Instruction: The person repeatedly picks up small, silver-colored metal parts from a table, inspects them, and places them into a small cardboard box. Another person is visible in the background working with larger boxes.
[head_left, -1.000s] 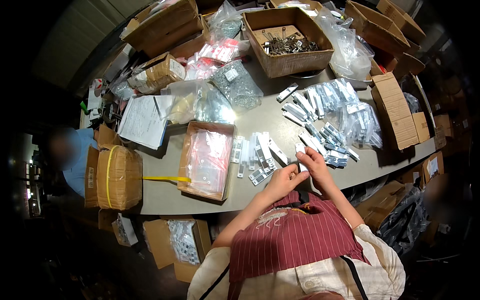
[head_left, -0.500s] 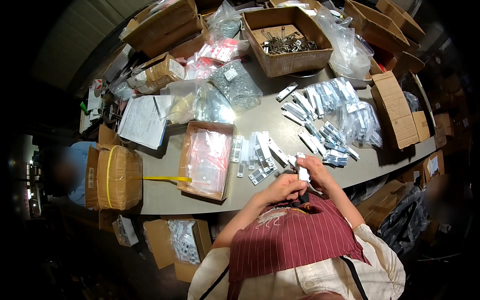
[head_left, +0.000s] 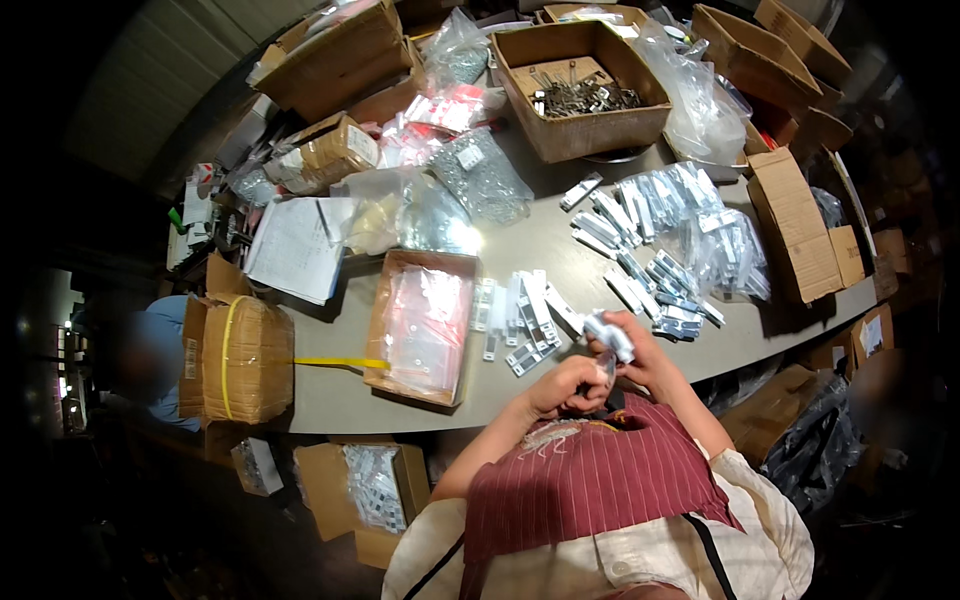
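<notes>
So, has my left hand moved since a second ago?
Yes: judged against the open cardboard box of clear bags, your left hand has drawn back toward you.

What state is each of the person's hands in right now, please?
Left hand: fingers curled closed; what they grip, if anything, cannot be told.
Right hand: closed, holding a white-and-grey part, blurred.

Pinstriped maroon apron point(head_left: 600, 490), cream shirt point(head_left: 655, 557), perhaps short-sleeved
</notes>
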